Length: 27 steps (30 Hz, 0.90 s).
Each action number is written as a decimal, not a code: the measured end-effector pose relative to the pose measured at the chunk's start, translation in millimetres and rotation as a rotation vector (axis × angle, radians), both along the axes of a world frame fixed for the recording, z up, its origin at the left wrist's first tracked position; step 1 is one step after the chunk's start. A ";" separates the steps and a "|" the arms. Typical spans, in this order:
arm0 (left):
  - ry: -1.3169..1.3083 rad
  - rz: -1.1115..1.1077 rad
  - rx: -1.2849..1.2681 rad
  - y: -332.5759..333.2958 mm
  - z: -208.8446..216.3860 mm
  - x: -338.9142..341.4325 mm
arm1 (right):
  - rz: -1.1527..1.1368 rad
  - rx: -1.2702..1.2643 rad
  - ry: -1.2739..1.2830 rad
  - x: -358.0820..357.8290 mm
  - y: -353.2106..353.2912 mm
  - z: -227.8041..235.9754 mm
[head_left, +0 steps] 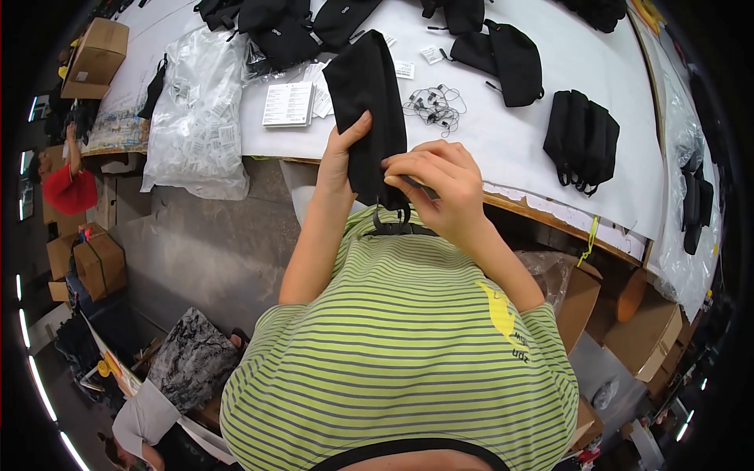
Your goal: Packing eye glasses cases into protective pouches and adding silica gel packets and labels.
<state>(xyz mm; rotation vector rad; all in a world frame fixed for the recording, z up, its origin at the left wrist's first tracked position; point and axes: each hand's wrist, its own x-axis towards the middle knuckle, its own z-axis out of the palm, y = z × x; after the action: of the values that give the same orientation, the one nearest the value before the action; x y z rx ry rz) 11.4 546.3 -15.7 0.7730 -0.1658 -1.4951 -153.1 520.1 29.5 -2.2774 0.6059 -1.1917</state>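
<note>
A long black fabric pouch (364,86) is held up in front of my chest, over the near edge of the table. My left hand (342,157) grips its left side, with the thumb across the front. The fingers of my right hand (440,180) pinch at the pouch's right edge near its lower end; what exactly they pinch is hidden behind them. A dark loop or strap hangs from the bottom of the pouch. Beyond it on the table lie a stack of white printed cards (287,104) and a tangle of thin black cords (436,107).
More black pouches (275,31) are heaped at the back, with others (514,63) at the right and a bundled group (581,141) nearer. A clear bag of white tags (200,110) overhangs the table's left edge. Cardboard boxes (640,337) stand below right. People work at the left.
</note>
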 end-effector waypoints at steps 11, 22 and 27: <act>-0.241 -0.195 -0.066 11.1 6.2 2.7 | -0.108 0.149 -0.137 3.6 -39.7 16.2; 0.009 -0.079 -0.132 0.7 -4.9 12.5 | 0.107 0.270 0.028 3.9 -5.7 18.9; 0.030 -0.042 -0.108 -2.2 -0.2 11.5 | 0.166 0.357 0.047 0.5 -2.5 17.6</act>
<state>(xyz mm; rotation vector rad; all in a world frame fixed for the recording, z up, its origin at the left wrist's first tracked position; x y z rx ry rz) 22.9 544.0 -15.9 0.6633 -0.2397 -1.5238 -152.5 517.7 47.1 -2.0124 0.5819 -0.8745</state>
